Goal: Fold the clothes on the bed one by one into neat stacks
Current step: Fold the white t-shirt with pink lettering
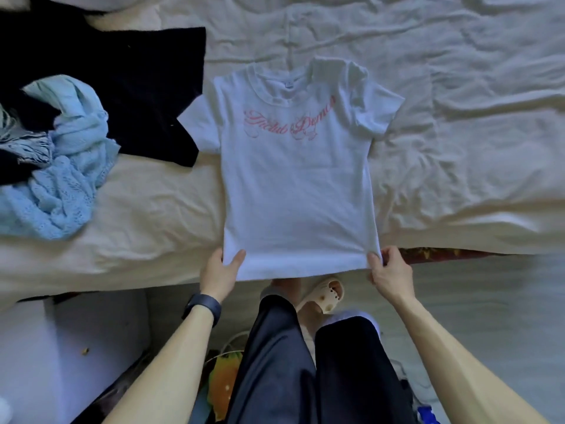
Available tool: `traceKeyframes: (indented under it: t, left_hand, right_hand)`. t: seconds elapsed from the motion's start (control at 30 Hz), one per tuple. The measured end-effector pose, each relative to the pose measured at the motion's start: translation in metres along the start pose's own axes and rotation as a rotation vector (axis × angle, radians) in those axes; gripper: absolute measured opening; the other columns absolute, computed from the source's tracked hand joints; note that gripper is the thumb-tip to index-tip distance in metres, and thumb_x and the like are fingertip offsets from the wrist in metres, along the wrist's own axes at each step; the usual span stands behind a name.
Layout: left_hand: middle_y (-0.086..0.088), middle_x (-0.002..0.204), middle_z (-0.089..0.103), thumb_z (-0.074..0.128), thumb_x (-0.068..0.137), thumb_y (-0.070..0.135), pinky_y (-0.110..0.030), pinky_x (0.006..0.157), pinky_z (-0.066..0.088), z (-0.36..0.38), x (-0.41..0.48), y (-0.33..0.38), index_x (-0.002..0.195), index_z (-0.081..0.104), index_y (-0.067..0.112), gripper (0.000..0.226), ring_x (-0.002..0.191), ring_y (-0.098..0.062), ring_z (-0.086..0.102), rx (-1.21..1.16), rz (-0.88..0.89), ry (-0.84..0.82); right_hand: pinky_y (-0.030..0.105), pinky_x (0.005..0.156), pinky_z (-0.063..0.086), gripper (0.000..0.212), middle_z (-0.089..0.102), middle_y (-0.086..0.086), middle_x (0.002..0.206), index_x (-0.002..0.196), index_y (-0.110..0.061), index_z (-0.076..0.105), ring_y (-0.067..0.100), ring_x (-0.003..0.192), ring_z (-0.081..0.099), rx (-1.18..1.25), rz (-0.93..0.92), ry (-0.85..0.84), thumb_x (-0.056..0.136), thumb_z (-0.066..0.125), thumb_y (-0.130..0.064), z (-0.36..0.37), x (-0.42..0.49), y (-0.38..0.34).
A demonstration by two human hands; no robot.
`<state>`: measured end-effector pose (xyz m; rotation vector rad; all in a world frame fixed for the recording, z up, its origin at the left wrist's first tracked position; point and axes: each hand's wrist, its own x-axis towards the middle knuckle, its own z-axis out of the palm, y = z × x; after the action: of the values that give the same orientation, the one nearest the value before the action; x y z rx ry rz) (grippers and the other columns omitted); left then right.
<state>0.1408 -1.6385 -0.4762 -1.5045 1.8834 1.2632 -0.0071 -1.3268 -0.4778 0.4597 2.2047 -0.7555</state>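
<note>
White T-shirt (296, 185), hem pinched in my left grip (221, 270) and right grip (388, 270), may skew or slide off the bed (153, 209) if pulled unevenly.

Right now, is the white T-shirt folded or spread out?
Spread out. The white T-shirt lies flat, front up, both sleeves out, on the bed; left hand and right hand pinch its hem corners.

Dim, bluish soft light; wide-angle bending and blur at edges.
</note>
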Motion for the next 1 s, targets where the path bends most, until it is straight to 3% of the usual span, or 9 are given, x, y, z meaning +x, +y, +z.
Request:
traceKeyframes:
  t: [0.1,0.2,0.27,0.37,0.5,0.63,0.73,0.83,1.0]
  left_hand:
    - [-0.014,0.136,0.051,0.064,0.093,0.033,-0.044,0.090,0.045,0.014,-0.007,0.005,0.137,0.045,0.014,0.052,0.119,-0.036,0.051,0.298,-0.030,0.171]
    - [-0.017,0.144,0.041,0.071,0.085,0.024,-0.053,0.100,0.041,0.029,0.000,0.035,0.144,0.043,0.015,0.066,0.127,-0.039,0.043,0.506,0.330,0.397]
    - [-0.014,0.150,0.038,0.070,0.083,0.028,-0.056,0.106,0.037,0.042,0.019,0.066,0.146,0.044,0.018,0.070,0.136,-0.037,0.041,0.597,0.627,0.389]
    - [-0.003,0.165,0.020,0.048,0.094,0.043,-0.055,0.121,0.011,0.062,0.062,0.126,0.157,0.026,0.027,0.069,0.152,-0.025,0.017,0.679,0.759,0.248]
    - [0.005,0.169,-0.008,0.021,0.102,0.056,-0.053,0.121,-0.002,0.062,0.133,0.149,0.159,-0.002,0.039,0.063,0.155,-0.018,-0.001,0.945,0.812,0.169]
    - [0.007,0.166,-0.020,0.017,0.101,0.062,-0.045,0.120,-0.014,0.033,0.159,0.130,0.158,-0.008,0.042,0.065,0.154,-0.019,-0.012,1.023,0.798,0.203]
    - [0.001,0.169,-0.006,0.028,0.100,0.058,-0.049,0.123,-0.007,0.035,0.151,0.131,0.160,0.007,0.036,0.067,0.155,-0.023,-0.005,0.962,0.782,0.251]
    - [-0.005,0.169,0.002,0.032,0.099,0.052,-0.059,0.122,0.002,0.052,0.148,0.152,0.161,0.014,0.031,0.068,0.155,-0.027,0.003,0.895,0.805,0.251]
    - [-0.005,0.166,0.021,0.039,0.096,0.051,-0.064,0.118,0.012,0.092,0.170,0.247,0.158,0.026,0.028,0.067,0.152,-0.024,0.019,0.796,1.052,0.111]
  right_hand:
    - [0.045,0.089,0.047,0.029,0.061,0.018,0.120,0.119,-0.008,0.054,0.038,0.112,0.056,-0.238,-0.019,0.038,0.097,0.060,-0.026,0.006,0.002,0.003]
    - [0.048,0.108,0.038,0.046,0.050,0.020,0.139,0.133,-0.005,0.054,0.037,0.129,0.044,-0.318,-0.233,0.253,0.094,0.064,-0.027,0.015,0.000,-0.033]
    - [0.042,0.120,0.025,0.044,0.050,0.018,0.144,0.132,-0.006,0.057,0.036,0.136,0.043,-0.397,-0.504,0.355,0.096,0.063,-0.030,0.029,0.006,-0.072]
    - [0.044,0.123,0.017,0.050,0.039,0.013,0.159,0.144,-0.011,0.051,0.031,0.150,0.031,-0.476,-0.772,0.364,0.100,0.051,-0.034,0.068,0.039,-0.127]
    - [0.055,0.125,0.007,0.061,0.012,0.003,0.170,0.162,-0.025,0.024,0.022,0.157,0.007,-0.717,-0.822,0.244,0.106,0.038,-0.045,0.096,0.097,-0.153]
    - [0.054,0.122,-0.014,0.071,-0.021,-0.006,0.168,0.160,-0.038,-0.012,0.016,0.155,-0.021,-0.829,-0.503,0.267,0.100,0.012,-0.067,0.044,0.140,-0.124]
    - [0.054,0.125,0.003,0.071,0.004,0.004,0.171,0.163,-0.031,0.006,0.021,0.157,0.001,-0.687,-0.436,0.380,0.100,0.023,-0.059,0.016,0.135,-0.114]
    - [0.057,0.108,0.037,0.059,0.053,0.013,0.142,0.147,-0.014,0.043,0.030,0.129,0.046,-0.357,-0.435,0.510,0.098,0.048,-0.045,-0.001,0.132,-0.130]
    - [0.029,0.085,0.051,0.029,0.067,-0.009,0.106,0.114,-0.031,0.059,0.006,0.095,0.065,0.267,-0.207,0.344,0.090,0.070,-0.044,-0.027,0.152,-0.185]
